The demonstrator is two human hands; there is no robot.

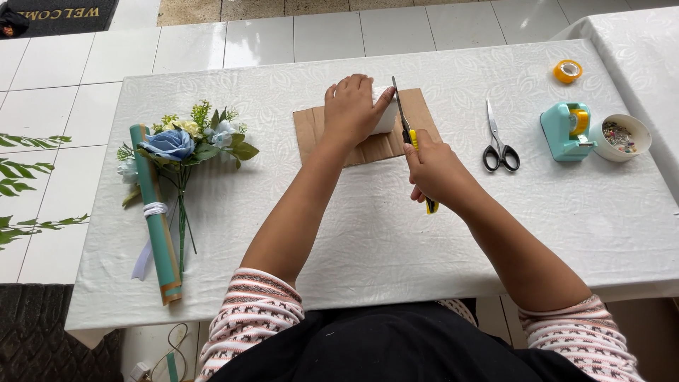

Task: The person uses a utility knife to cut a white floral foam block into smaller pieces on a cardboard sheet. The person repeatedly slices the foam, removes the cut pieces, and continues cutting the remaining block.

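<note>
Cardboard [368,131] lies flat on the white-covered worktop [368,233], apparently shielding the cloth beneath a white block [385,113]. The left hand [350,106] presses down on the block, fingers together, seemingly to steady it. The right hand [435,170] has its fingers clamped on a yellow utility knife [410,138], blade against the block's right edge. Scissors [500,145], a teal tape dispenser [566,131] and a bouquet [187,141] sit well apart.

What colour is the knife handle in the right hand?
Yellow and black utility knife handle, in the head view.
</note>
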